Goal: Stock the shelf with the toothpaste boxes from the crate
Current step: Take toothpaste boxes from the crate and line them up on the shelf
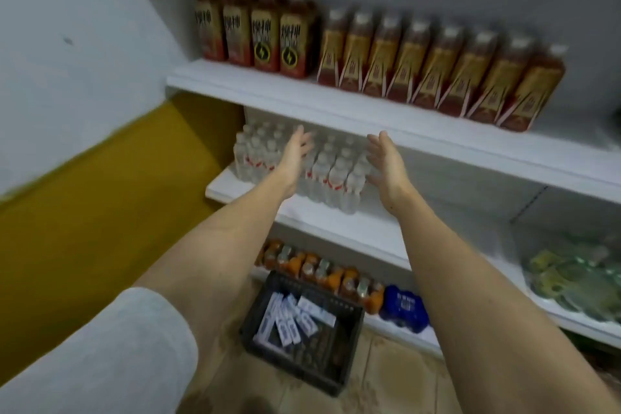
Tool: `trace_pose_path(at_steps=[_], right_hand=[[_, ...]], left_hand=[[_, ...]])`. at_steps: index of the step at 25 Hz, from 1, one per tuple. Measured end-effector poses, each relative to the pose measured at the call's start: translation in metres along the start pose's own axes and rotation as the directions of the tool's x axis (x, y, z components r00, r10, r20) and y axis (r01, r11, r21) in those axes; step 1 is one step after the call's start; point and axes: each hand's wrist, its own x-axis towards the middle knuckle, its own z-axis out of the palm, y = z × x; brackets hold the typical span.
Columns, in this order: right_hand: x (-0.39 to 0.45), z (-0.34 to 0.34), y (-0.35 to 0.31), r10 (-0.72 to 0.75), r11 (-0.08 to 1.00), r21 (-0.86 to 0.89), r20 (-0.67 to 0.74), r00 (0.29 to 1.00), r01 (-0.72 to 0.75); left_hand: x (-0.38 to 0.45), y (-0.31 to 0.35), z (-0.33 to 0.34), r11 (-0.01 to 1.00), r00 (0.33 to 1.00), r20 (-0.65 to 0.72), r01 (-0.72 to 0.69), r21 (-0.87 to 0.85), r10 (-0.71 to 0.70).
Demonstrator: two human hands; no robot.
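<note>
From the head camera, the job looks barely begun: the toothpaste boxes (291, 319) all lie loose in the dark crate (302, 339) on the floor, just in front of the lowest shelf, and no such box can be seen on any shelf in view. The middle shelf (356, 228) carries a block of clear water bottles (322, 171) at its left end and looks bare to the right of them, which is probably where the boxes are meant to go. Both arms are stretched out toward that shelf. The left hand (297, 153) is open with fingers extended, held against or just in front of the bottle tops; blur hides whether it touches them. The right hand (386, 165) is likewise open, palm turned inward, at the right edge of the bottles. Neither hand holds anything, so every box is left to be lifted out and placed.
</note>
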Motion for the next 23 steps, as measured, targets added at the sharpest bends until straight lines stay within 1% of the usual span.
trace_pose_path(at_steps=[3, 5, 10, 12, 15, 18, 21, 23], right_hand=[[-0.017, 0.005, 0.077, 0.17, 0.985, -0.048, 0.045, 0.984, -0.167], [-0.025, 0.009, 0.121, 0.253, 0.966, -0.064, 0.068, 0.965, -0.249], [-0.025, 0.034, 0.212, 0.437, 0.9, -0.042, 0.072, 0.897, -0.435], [-0.02, 0.048, 0.243, 0.508, 0.861, -0.071, 0.075, 0.858, -0.504], [-0.006, 0.074, 0.294, 0.598, 0.801, -0.083, 0.078, 0.798, -0.592], [0.016, 0.093, 0.361, 0.675, 0.738, -0.06, 0.074, 0.734, -0.672], [0.023, 0.103, 0.428, 0.773, 0.634, -0.096, 0.059, 0.631, -0.768], [0.028, 0.105, 0.479, 0.815, 0.579, -0.091, 0.052, 0.577, -0.81]], left_hand=[[-0.016, -0.078, -0.011, 0.987, 0.987, -0.054, 0.15, -0.06, -0.153], [-0.022, -0.122, -0.02, 0.969, 0.97, -0.059, 0.23, -0.089, -0.236], [-0.012, -0.218, -0.048, 0.917, 0.917, -0.026, 0.396, -0.057, -0.397], [-0.006, -0.248, -0.057, 0.888, 0.888, -0.011, 0.46, -0.012, -0.46], [0.018, -0.295, -0.076, 0.839, 0.839, 0.002, 0.543, 0.032, -0.544], [0.051, -0.359, -0.097, 0.78, 0.782, -0.022, 0.623, 0.052, -0.623], [0.061, -0.427, -0.112, 0.678, 0.684, -0.074, 0.729, 0.094, -0.726], [0.067, -0.481, -0.119, 0.617, 0.628, -0.113, 0.778, 0.122, -0.77]])
